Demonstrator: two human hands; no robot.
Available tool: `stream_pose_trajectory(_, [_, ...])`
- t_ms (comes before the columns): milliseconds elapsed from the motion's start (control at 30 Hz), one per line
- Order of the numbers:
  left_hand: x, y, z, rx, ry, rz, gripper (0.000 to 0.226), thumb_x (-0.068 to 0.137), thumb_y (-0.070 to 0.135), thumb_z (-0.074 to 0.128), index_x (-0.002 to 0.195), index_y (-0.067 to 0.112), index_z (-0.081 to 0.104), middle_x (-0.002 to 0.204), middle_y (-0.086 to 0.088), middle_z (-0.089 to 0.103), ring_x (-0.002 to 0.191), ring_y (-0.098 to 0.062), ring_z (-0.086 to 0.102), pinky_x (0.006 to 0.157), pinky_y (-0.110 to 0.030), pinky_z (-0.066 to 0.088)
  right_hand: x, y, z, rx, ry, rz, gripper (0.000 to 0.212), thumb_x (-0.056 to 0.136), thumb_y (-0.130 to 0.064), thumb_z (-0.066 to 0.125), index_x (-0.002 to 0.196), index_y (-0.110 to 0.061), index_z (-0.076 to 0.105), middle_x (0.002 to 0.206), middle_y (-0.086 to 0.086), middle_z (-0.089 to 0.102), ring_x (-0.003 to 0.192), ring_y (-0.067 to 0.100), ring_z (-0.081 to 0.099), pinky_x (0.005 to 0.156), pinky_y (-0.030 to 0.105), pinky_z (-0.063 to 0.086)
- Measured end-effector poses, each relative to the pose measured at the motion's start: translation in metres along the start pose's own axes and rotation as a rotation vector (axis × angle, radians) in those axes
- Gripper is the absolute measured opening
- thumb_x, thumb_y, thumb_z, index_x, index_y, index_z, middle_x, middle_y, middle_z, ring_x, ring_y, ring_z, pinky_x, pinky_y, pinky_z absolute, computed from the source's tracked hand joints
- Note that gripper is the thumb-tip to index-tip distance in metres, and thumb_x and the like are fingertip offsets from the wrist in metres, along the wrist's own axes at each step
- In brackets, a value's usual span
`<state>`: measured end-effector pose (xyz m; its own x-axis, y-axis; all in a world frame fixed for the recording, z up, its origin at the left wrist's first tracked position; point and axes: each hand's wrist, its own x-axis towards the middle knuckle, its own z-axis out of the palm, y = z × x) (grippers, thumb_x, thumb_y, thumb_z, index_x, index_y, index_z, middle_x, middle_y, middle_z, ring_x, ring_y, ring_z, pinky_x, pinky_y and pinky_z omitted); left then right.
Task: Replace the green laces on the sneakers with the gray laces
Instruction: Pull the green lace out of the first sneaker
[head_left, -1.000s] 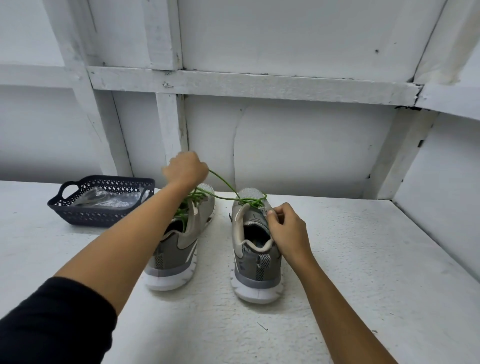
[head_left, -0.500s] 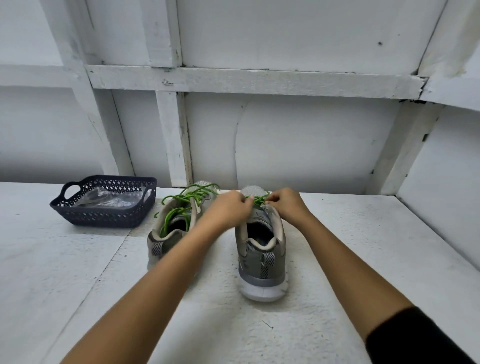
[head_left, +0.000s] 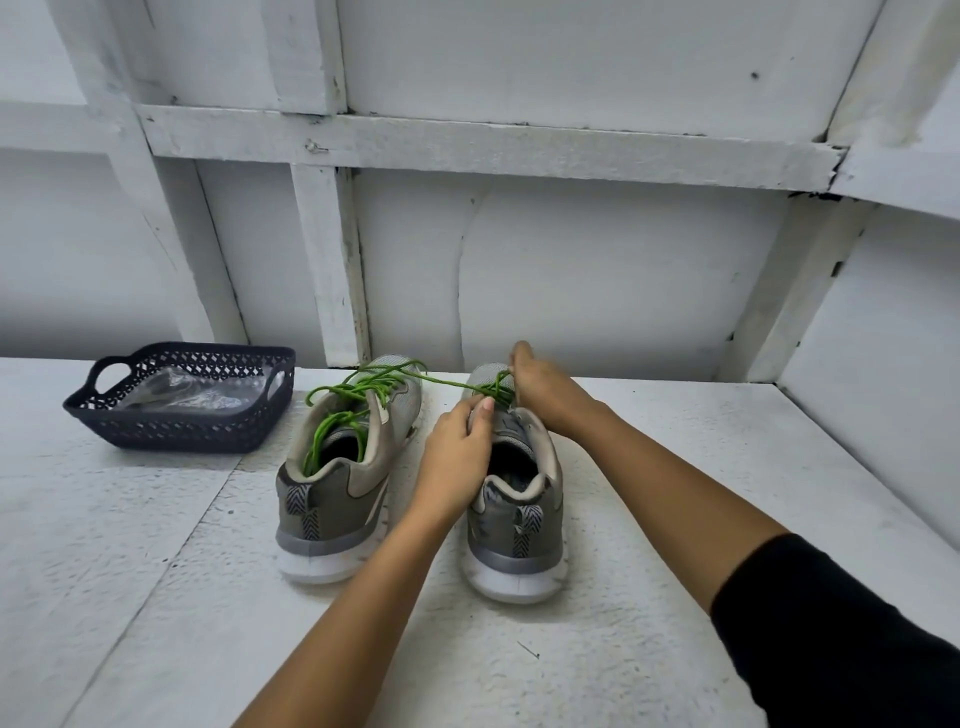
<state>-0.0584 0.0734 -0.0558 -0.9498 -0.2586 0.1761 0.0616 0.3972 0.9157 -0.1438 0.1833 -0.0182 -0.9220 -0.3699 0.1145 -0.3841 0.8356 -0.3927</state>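
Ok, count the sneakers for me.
2. The left sneaker stands beside the basket; the right sneaker stands under the left hand and right hand. None seems hidden.

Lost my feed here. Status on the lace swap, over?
Left hand holds right sneaker at tongue. Right hand pinches green lace near toe. Nothing in the way.

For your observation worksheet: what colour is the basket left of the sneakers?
The basket is dark navy; head view shows it.

The white, rough-textured table (head_left: 145, 597) carried three items. A dark perforated basket (head_left: 182, 434) stood at the rear left. The left sneaker (head_left: 337, 509) and right sneaker (head_left: 519, 551) stood side by side near the centre, heels toward the camera.
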Motion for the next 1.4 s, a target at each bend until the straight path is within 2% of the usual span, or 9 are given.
stream_pose_trajectory(100, [-0.001, 0.001, 0.0, -0.004, 0.018, 0.011, 0.034, 0.1, 0.033, 0.038, 0.121, 0.014, 0.059, 0.121, -0.007, 0.061, 0.115, -0.019, 0.052, 0.088, -0.026, 0.036, 0.005, 0.004, -0.002, 0.106, 0.06, 0.088, 0.017, 0.096, -0.015, 0.044, 0.104, -0.001, 0.047, 0.099, 0.022, 0.062, 0.093, 0.035, 0.059, 0.076, 0.036, 0.043])
stream_pose_trajectory(267, [0.0, 0.0, 0.002, 0.006, 0.028, -0.004, 0.035, 0.1, 0.034, 0.039, 0.122, 0.014, 0.059, 0.122, -0.009, 0.06, 0.116, -0.021, 0.052, 0.091, -0.028, 0.037, 0.003, 0.012, -0.007, 0.062, -0.088, 0.162, 0.03, 0.092, -0.016, 0.057, 0.064, -0.01, 0.051, 0.066, 0.009, 0.055, 0.068, 0.022, 0.052, 0.067, 0.032, 0.039])
stream_pose_trajectory(433, [0.0, -0.002, 0.003, 0.006, 0.029, -0.009, 0.036, 0.1, 0.035, 0.038, 0.121, 0.015, 0.059, 0.121, -0.008, 0.061, 0.115, -0.022, 0.052, 0.091, -0.03, 0.037, 0.007, 0.012, 0.0, 0.141, 0.123, 0.176, 0.014, 0.096, -0.008, 0.039, 0.107, 0.001, 0.041, 0.101, 0.025, 0.061, 0.093, 0.037, 0.06, 0.075, 0.038, 0.048])
stream_pose_trajectory(633, [-0.001, 0.001, 0.002, -0.008, 0.048, -0.007, 0.034, 0.1, 0.032, 0.04, 0.12, 0.014, 0.059, 0.12, -0.009, 0.061, 0.115, -0.022, 0.052, 0.086, -0.027, 0.036, 0.005, 0.017, -0.001, 0.333, -0.079, 0.279, 0.031, 0.094, -0.022, 0.056, 0.075, 0.003, 0.06, 0.055, 0.006, 0.048, 0.05, 0.017, 0.05, 0.055, 0.028, 0.049])
stream_pose_trajectory(767, [-0.001, 0.001, 0.002, 0.0, 0.058, -0.008, 0.035, 0.1, 0.032, 0.039, 0.122, 0.013, 0.058, 0.123, -0.009, 0.06, 0.117, -0.022, 0.051, 0.085, -0.024, 0.034, 0.007, 0.025, -0.003, 0.645, -0.108, 0.308, 0.007, 0.09, 0.0, 0.057, 0.094, -0.005, 0.056, 0.066, 0.005, 0.052, 0.056, 0.013, 0.049, 0.051, 0.019, 0.047])
stream_pose_trajectory(967, [-0.001, 0.001, 0.003, 0.003, 0.057, -0.015, 0.036, 0.1, 0.032, 0.039, 0.123, 0.012, 0.057, 0.125, -0.01, 0.059, 0.119, -0.023, 0.05, 0.09, -0.026, 0.035, 0.011, 0.036, -0.018, 0.322, 0.314, 0.144, 0.017, 0.087, -0.003, 0.053, 0.1, -0.01, 0.059, 0.078, 0.003, 0.057, 0.065, 0.017, 0.05, 0.05, 0.014, 0.038])
stream_pose_trajectory(1067, [-0.001, 0.001, 0.003, 0.001, 0.062, -0.016, 0.035, 0.1, 0.033, 0.039, 0.122, 0.012, 0.058, 0.124, -0.009, 0.06, 0.118, -0.022, 0.05, 0.088, -0.025, 0.034, 0.008, 0.035, -0.016, 0.22, 0.155, 0.272, 0.029, 0.092, -0.031, 0.056, 0.085, -0.003, 0.059, 0.073, 0.01, 0.058, 0.07, 0.023, 0.055, 0.067, 0.027, 0.05])
stream_pose_trajectory(1133, [-0.001, 0.001, 0.003, -0.006, 0.063, -0.016, 0.035, 0.1, 0.033, 0.039, 0.121, 0.012, 0.058, 0.122, -0.008, 0.06, 0.117, -0.022, 0.051, 0.088, -0.026, 0.035, 0.003, 0.03, -0.011, 0.304, -0.05, 0.333, 0.039, 0.092, -0.039, 0.056, 0.074, -0.004, 0.057, 0.066, 0.009, 0.057, 0.066, 0.022, 0.057, 0.056, 0.028, 0.049])
stream_pose_trajectory(1400, [-0.001, -0.001, 0.004, -0.015, 0.053, -0.026, 0.037, 0.1, 0.035, 0.039, 0.123, 0.013, 0.057, 0.124, -0.009, 0.059, 0.118, -0.022, 0.05, 0.093, -0.029, 0.036, 0.011, 0.021, -0.006, 0.768, 0.019, 0.386, 0.026, 0.1, -0.01, 0.038, 0.076, -0.01, 0.046, 0.069, 0.009, 0.053, 0.057, 0.017, 0.054, 0.053, 0.028, 0.046])
